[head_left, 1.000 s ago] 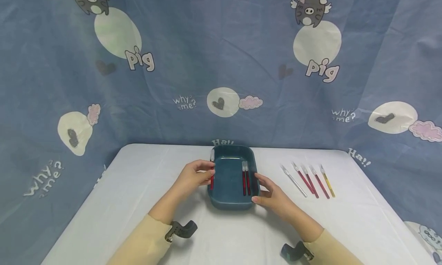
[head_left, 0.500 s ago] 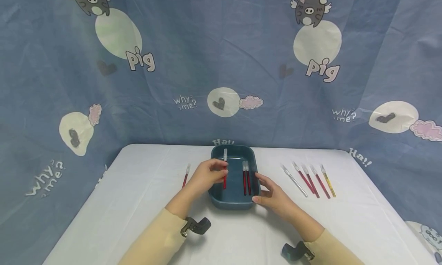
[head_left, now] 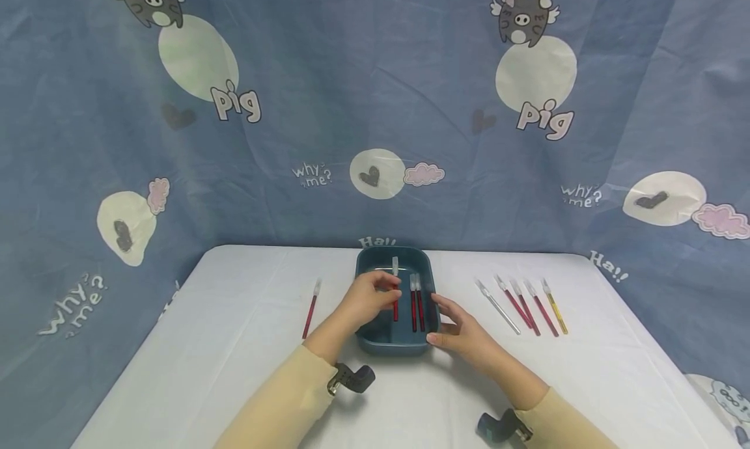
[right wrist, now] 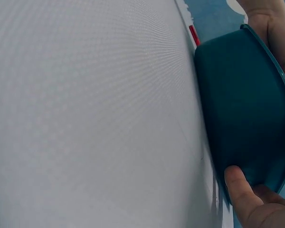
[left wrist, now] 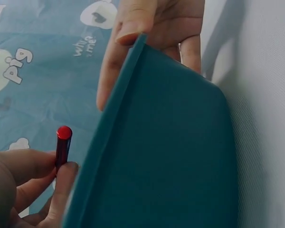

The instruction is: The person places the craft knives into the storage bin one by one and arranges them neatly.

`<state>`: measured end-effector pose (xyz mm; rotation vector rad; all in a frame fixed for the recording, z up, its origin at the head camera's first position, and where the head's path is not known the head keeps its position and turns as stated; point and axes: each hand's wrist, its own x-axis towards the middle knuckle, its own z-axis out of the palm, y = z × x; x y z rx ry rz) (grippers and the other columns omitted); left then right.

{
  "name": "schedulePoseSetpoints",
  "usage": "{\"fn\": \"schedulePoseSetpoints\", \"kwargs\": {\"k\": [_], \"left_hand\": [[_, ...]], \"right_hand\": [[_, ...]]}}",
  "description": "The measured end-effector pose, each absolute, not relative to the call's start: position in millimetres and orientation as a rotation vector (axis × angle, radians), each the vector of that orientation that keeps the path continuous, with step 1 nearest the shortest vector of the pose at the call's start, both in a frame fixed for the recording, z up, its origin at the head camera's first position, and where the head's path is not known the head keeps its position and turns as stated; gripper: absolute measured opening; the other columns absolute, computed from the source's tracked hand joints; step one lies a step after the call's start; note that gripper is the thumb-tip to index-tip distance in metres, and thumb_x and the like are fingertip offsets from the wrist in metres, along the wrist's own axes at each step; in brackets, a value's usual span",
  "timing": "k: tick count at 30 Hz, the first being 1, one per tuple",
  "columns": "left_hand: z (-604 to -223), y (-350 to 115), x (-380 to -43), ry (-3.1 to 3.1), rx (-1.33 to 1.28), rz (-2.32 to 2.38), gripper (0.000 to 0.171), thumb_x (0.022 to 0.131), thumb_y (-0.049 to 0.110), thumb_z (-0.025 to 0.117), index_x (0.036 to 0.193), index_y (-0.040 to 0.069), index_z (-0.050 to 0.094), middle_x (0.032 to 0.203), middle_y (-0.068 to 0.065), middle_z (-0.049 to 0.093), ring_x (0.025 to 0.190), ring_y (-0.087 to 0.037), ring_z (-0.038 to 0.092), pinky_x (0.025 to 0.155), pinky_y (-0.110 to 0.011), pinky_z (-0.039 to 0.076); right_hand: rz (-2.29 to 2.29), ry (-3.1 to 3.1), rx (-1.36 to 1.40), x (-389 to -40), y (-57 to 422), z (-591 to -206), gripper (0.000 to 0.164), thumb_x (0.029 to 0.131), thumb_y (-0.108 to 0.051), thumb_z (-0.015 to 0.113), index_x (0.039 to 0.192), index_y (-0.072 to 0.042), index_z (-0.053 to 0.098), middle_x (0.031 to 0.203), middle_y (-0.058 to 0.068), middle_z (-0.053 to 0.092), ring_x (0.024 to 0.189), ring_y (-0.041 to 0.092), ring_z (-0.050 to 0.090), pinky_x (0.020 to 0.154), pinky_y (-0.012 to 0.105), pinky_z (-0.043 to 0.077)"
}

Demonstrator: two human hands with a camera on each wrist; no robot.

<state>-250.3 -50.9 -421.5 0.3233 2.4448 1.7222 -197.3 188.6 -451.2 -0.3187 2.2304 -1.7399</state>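
Observation:
My left hand (head_left: 364,299) pinches a slim red craft knife (head_left: 395,309) with a clear cap, its cap pointing away from me, over the inside of a dark teal box (head_left: 392,350). The left wrist view shows the knife's red butt end (left wrist: 64,133) between thumb and fingers, beside the box rim. Two more red craft knives (head_left: 413,312) lie side by side against the box's right side. My right hand (head_left: 463,335) holds the box at its right side and near corner, thumb (right wrist: 237,185) on the outer wall.
One red craft knife (head_left: 310,315) lies left of the box. On the right, several capped craft knives lie spread out, among them a silver one (head_left: 498,306), a yellow one (head_left: 555,307) and red ones. A blue printed cloth (head_left: 375,110) hangs behind the white table (head_left: 246,371).
My left hand has moved right with its craft knife, from the box's left rim to near the two inside, uncovering the knife on the left. The right hand stays put.

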Motion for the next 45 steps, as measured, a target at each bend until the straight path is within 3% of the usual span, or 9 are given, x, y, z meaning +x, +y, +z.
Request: {"fn": "schedulePoseSetpoints", "kwargs": {"k": [11, 33, 45], "left_hand": [[-424.2, -35.9, -258.2, 2.519, 0.246, 1.582, 0.030, 0.091, 0.007, 0.073, 0.119, -0.001, 0.067, 0.100, -0.011, 0.064, 0.078, -0.019, 0.072, 0.072, -0.032, 0.060], [-439.3, -18.9, -278.1, 2.361, 0.048, 1.607, 0.028, 0.085, -0.008, 0.072, 0.112, -0.005, 0.067, 0.082, -0.008, 0.062, 0.058, -0.012, 0.061, 0.061, -0.026, 0.059], [-445.5, -16.0, -280.0, 2.388, 0.122, 1.539, 0.027, 0.085, -0.007, 0.073, 0.111, -0.004, 0.066, 0.083, -0.009, 0.066, 0.061, -0.013, 0.062, 0.061, -0.026, 0.059]], "right_hand": [[-1.735, 2.228, -0.322, -199.2, 189.5, -453.8, 0.084, 0.090, -0.013, 0.076, 0.159, -0.014, 0.027, 0.160, 0.026, 0.025, 0.136, 0.047, 0.043, 0.107, 0.057, 0.041], [-1.747, 2.214, -0.316, -198.1, 189.1, -451.8, 0.085, 0.090, -0.012, 0.076, 0.158, -0.011, 0.027, 0.160, 0.028, 0.023, 0.136, 0.049, 0.042, 0.106, 0.054, 0.044], [-1.754, 2.219, -0.278, -198.0, 188.2, -451.8, 0.084, 0.090, -0.011, 0.077, 0.158, -0.014, 0.029, 0.160, 0.026, 0.024, 0.137, 0.047, 0.042, 0.107, 0.055, 0.042]]}}
